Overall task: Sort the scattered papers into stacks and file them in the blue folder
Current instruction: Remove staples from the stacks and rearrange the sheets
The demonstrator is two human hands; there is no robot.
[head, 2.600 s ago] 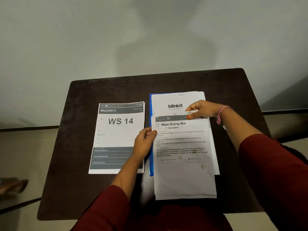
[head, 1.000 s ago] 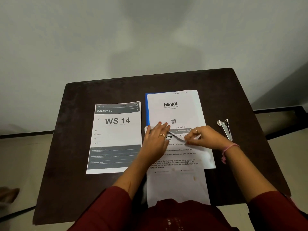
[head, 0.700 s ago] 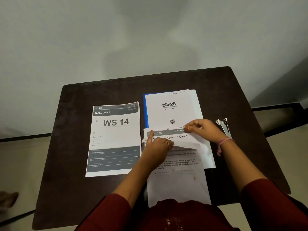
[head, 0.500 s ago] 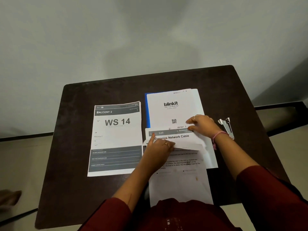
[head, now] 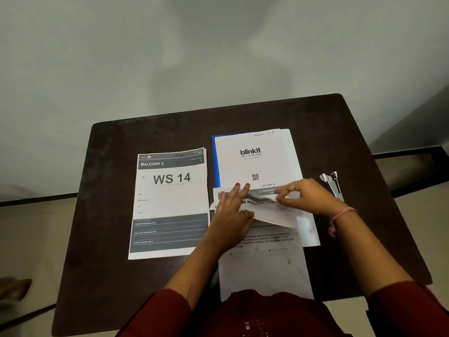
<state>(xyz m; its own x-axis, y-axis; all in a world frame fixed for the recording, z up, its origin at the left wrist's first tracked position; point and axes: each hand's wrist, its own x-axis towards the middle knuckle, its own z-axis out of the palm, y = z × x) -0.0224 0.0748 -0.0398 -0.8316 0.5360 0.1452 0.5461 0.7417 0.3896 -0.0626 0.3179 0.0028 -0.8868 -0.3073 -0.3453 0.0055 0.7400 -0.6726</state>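
A: What lies on the left of the dark table [head: 111,215]?

B: The WS 14 stack [head: 170,203] lies flat there, apart from both hands.

A: And the left hand [head: 230,215]?

B: Its fingers are straight and press flat on the folded sheet [head: 272,212], just right of that stack.

A: Where is the blue folder [head: 215,161]?

B: Under the blinkit paper [head: 252,156]; only its left edge shows.

A: The right hand [head: 308,198]?

B: It pinches the top edge of the same folded sheet with thumb and fingers. A metal stapler [head: 331,184] lies just beside it, on the right.
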